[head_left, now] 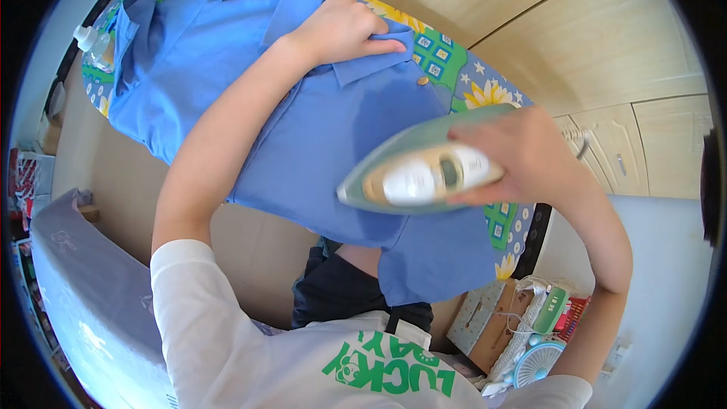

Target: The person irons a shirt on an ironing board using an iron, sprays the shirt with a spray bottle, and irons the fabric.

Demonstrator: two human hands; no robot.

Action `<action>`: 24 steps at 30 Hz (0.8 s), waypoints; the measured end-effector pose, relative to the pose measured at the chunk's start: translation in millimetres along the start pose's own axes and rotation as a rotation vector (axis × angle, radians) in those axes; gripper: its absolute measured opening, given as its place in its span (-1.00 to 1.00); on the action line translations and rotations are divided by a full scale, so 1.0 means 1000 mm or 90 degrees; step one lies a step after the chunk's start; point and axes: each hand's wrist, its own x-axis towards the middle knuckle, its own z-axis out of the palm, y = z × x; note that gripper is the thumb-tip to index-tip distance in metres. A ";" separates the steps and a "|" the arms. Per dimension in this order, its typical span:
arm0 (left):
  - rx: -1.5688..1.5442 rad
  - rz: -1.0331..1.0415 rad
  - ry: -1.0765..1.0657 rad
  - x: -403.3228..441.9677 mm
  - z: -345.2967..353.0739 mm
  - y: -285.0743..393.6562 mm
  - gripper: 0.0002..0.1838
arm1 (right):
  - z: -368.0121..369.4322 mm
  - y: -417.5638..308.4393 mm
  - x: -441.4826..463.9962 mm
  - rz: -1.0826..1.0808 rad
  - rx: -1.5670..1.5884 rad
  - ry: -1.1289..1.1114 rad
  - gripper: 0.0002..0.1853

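Note:
A blue shirt (303, 144) lies spread over a flowered ironing board (491, 95), its lower edge hanging over the near side. Pinched between the fingers of my left hand (341, 29) is a collar or flap of the shirt near the far edge. My right hand (515, 153) is wrapped round the handle of a green and white iron (413, 174), slightly blurred, whose tip points left. The iron is over the right part of the shirt. A darker, damp-looking patch (394, 106) shows beside it. A gold button (422, 81) lies near the patch.
A clear spray bottle (95, 47) stands at the board's far left end. Wooden cabinets (591, 30) line the far side. At the lower right are a box (485, 322), a small blue fan (539, 363) and a green clock (551, 309). A covered piece of furniture (91, 280) is at left.

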 end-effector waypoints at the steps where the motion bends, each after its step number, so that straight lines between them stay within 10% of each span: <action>1: -0.004 -0.005 0.012 -0.001 0.000 0.001 -0.47 | 0.007 -0.002 0.003 0.063 -0.025 0.090 -0.52; 24: -0.010 0.017 -0.007 0.001 -0.009 -0.006 -0.56 | -0.019 -0.010 -0.044 0.002 0.109 -0.039 -0.46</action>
